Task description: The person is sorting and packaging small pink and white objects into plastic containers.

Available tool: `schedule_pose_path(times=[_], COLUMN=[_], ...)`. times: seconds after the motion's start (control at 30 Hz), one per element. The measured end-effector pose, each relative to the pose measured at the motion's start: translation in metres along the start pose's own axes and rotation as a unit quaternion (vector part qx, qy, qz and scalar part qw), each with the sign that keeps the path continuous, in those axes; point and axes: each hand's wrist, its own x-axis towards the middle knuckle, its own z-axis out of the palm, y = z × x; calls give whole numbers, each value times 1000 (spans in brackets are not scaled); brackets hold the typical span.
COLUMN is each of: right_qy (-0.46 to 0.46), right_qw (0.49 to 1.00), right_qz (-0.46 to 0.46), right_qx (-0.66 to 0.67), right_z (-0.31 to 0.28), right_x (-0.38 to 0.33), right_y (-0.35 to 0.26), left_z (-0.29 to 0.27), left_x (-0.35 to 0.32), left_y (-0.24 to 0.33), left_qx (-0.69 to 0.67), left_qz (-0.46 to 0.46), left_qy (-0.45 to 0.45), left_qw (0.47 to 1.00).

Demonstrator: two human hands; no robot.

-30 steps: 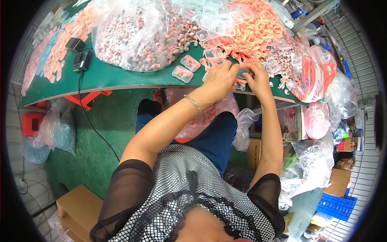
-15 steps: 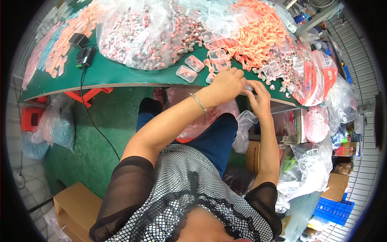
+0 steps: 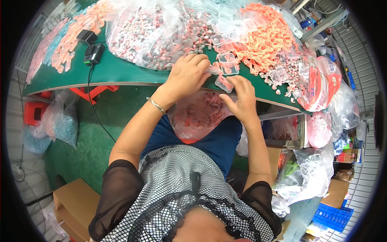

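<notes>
My left hand (image 3: 188, 74), with a bangle at the wrist, is over the front of the green table (image 3: 133, 76). Its fingers are bent together, and a clear plastic piece (image 3: 212, 69) shows at their tips; what lies under the palm is hidden. My right hand (image 3: 244, 100) is open, thumb and fingers apart, its fingertips beside a small clear box (image 3: 223, 84) with orange cord inside. Just beyond are more clear boxes (image 3: 229, 68) holding orange cord.
A big clear bag of grey-and-pink earplug-like pieces (image 3: 149, 40) covers the table's middle. Orange cords (image 3: 268, 40) heap up to its right, beside loose pieces and a red-and-white bag (image 3: 320, 84). Black adapters (image 3: 93, 53) with a cable stand left. A bag of pink pieces (image 3: 199, 115) hangs below the edge.
My hands were together over the table edge at the right; now they are apart. The left has moved left over where two filled boxes lay, and the right has opened beside a box.
</notes>
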Motion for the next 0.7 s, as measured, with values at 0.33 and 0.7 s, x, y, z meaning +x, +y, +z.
schedule_pose_path(times=[0.33, 0.7], right_qy=[34, 8], right_qw=[999, 985], right_qz=[16, 113], right_qx=[11, 129], right_z=[33, 26], right_x=[-7, -6], right_y=[0, -11], left_z=[34, 32], left_x=[-8, -14], left_y=[-5, 14], left_qx=[0, -36], left_qz=[6, -12], left_qy=[16, 17], left_qw=[1000, 999])
